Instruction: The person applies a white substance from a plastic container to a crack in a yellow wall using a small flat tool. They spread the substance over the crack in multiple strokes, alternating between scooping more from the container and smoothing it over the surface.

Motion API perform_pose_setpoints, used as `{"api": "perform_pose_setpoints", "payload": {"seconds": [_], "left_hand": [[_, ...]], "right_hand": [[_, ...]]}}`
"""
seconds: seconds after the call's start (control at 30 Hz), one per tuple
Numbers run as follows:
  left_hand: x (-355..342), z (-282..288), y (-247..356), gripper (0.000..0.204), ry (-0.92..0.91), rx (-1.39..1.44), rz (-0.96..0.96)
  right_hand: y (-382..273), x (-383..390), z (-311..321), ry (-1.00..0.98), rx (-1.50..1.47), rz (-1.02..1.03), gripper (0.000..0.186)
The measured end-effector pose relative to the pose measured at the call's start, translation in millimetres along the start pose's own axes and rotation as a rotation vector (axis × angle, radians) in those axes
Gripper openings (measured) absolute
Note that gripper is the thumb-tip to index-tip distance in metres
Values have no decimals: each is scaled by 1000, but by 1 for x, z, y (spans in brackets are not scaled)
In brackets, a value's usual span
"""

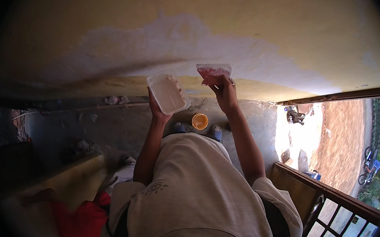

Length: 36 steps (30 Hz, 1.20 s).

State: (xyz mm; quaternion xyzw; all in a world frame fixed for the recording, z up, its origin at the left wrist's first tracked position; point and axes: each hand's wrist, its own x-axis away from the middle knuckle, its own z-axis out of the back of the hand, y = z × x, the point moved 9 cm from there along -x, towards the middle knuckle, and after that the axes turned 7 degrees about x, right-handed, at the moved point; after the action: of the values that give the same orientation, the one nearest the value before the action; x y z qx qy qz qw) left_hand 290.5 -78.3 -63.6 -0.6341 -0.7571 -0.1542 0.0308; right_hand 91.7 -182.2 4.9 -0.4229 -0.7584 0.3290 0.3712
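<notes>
My left hand point(158, 108) grips a clear plastic tub point(154, 85) by its side, with pale, creamy filler paste point(170, 94) inside. In my right hand point(224, 91) is a red, flat-bladed putty scraper point(215, 69) smeared with white paste. Its wide edge points toward the yellow wall point(118, 6), close to a broad whitish patch point(170, 36); whether it touches the wall I cannot tell. The fingers of my right hand are closed round the scraper's narrower part. Tub and scraper are held apart, side by side, in front of my chest.
A small orange bucket point(200, 121) stands on the grey floor point(254, 120) between my feet. To the right an open doorway gives onto bright ground, beside a paned door point(341, 229). Red cloth point(81, 222) lies at the lower left. Outside, a person point(377, 165) is with a motorbike point(367, 165).
</notes>
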Motion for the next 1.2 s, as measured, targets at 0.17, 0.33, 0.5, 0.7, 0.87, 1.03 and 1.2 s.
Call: {"api": "perform_pose_setpoints", "payload": {"seconds": [0.17,0.33,0.5,0.7,0.87,1.03,1.2], "left_hand": [[-7,6,14,60,-22,-9,56],[-5,11,19,64,14,-31,99],[-9,5,13,65,-4,-29,139],[-14,-3,4,63,19,-3,183],[-22,12,6,63,-34,20,199],[-20,-9,1,64,-167,2,245],[-21,-2,5,64,-30,-16,191]], "right_hand": [[-1,-34,4,-22,23,102,15],[-142,-3,-64,-70,-150,222,21],[-231,49,-78,114,331,588,21],[-162,51,-48,42,-267,401,21],[4,5,-1,62,77,1,24],[27,-27,6,36,-95,-20,19],[-89,-14,-54,3,-75,208,20]]}}
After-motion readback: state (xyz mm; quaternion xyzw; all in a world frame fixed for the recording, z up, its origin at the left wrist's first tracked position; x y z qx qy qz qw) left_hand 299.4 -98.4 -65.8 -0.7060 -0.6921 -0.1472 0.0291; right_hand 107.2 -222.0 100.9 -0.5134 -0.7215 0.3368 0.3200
